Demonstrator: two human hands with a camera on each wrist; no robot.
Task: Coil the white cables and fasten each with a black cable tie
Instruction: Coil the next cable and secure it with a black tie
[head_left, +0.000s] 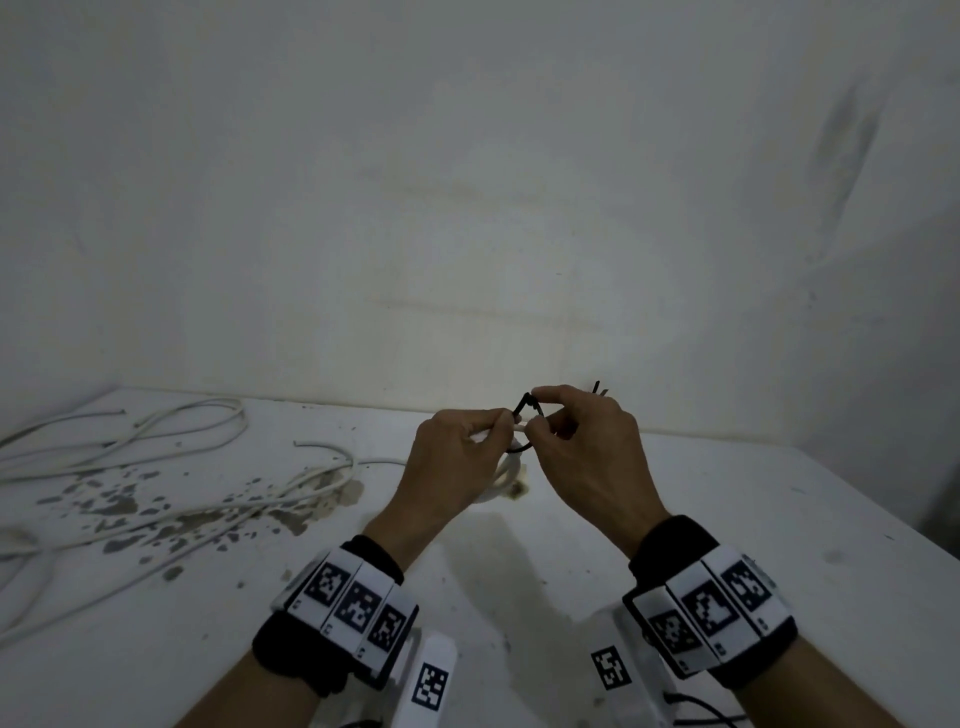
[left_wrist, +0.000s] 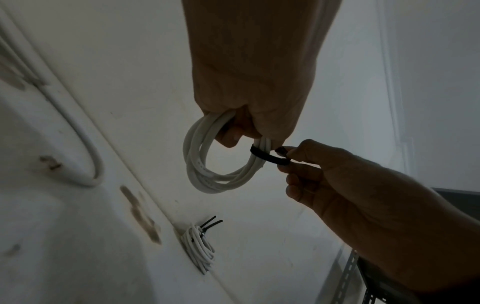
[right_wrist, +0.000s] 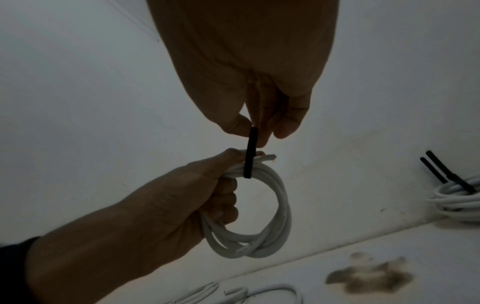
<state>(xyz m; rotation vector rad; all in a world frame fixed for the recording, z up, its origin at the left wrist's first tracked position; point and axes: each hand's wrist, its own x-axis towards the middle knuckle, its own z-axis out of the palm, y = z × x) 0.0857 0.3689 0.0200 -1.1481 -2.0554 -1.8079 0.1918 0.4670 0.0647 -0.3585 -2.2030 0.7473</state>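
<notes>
My left hand (head_left: 467, 447) grips a small coil of white cable (left_wrist: 207, 164) near its top and holds it above the table. A black cable tie (left_wrist: 270, 157) is looped round the coil's strands beside my left fingers. My right hand (head_left: 576, 436) pinches the tie's ends between thumb and fingertips just right of the coil (right_wrist: 267, 232). In the right wrist view the tie (right_wrist: 250, 152) runs as a dark strip from my right fingertips (right_wrist: 239, 125) down over the strands. The head view shows the tie (head_left: 527, 415) as a small loop between both hands.
Loose white cables (head_left: 171, 467) sprawl over the stained left part of the white table (head_left: 727, 519). A finished coil (left_wrist: 200, 246) with black tie tails lies by the wall behind my hands. The wall (head_left: 467, 208) stands close behind the table's far edge.
</notes>
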